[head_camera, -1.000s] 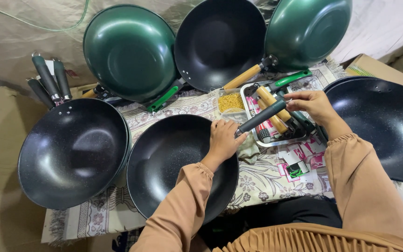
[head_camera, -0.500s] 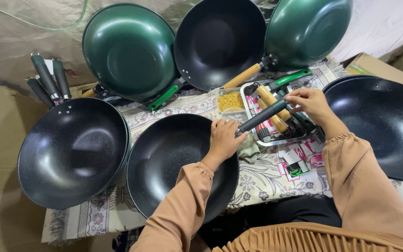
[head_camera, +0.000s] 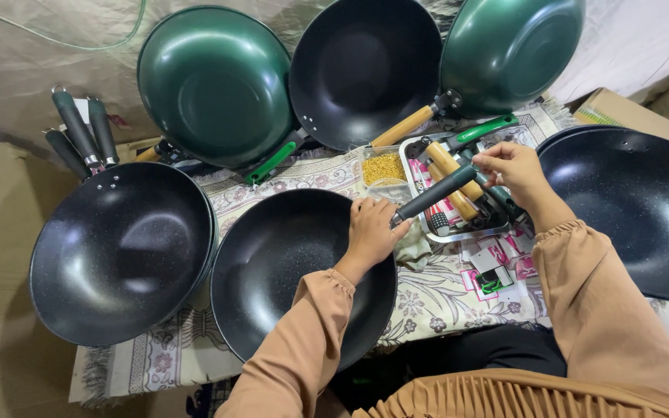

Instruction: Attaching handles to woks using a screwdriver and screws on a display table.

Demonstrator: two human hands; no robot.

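Looking down from the head camera, the left hand (head_camera: 371, 231) lies curled over the right rim of a black wok (head_camera: 288, 271), fingers closed against the rim where the dark grey handle (head_camera: 437, 193) meets the pan. The right hand (head_camera: 511, 166) is pinched narrow around the far end of that same handle, fingertips together on its tip, so the handle runs slanting between the two hands. The wok sits in the middle of the tabletop on a patterned cloth (head_camera: 443, 290), directly before the person's tan sleeves.

Under the handle stands a metal tray (head_camera: 424, 226) holding wooden handles (head_camera: 452, 169) and dark ones, partly hidden by the right hand. Just beside the tray is a small clear tub of yellow bits (head_camera: 382, 168). A green handle (head_camera: 485, 129) lies at the tray's far edge.

To the left rests another black wok (head_camera: 121, 251), with loose dark handles (head_camera: 79, 135) standing behind it. Leaning at the back are a green wok (head_camera: 214, 85), a black wok with wooden handle (head_camera: 365, 70) and a second green wok (head_camera: 512, 50). On the right, a large black wok (head_camera: 636, 209) overlaps the tabletop's edge, near a cardboard box (head_camera: 621, 112).
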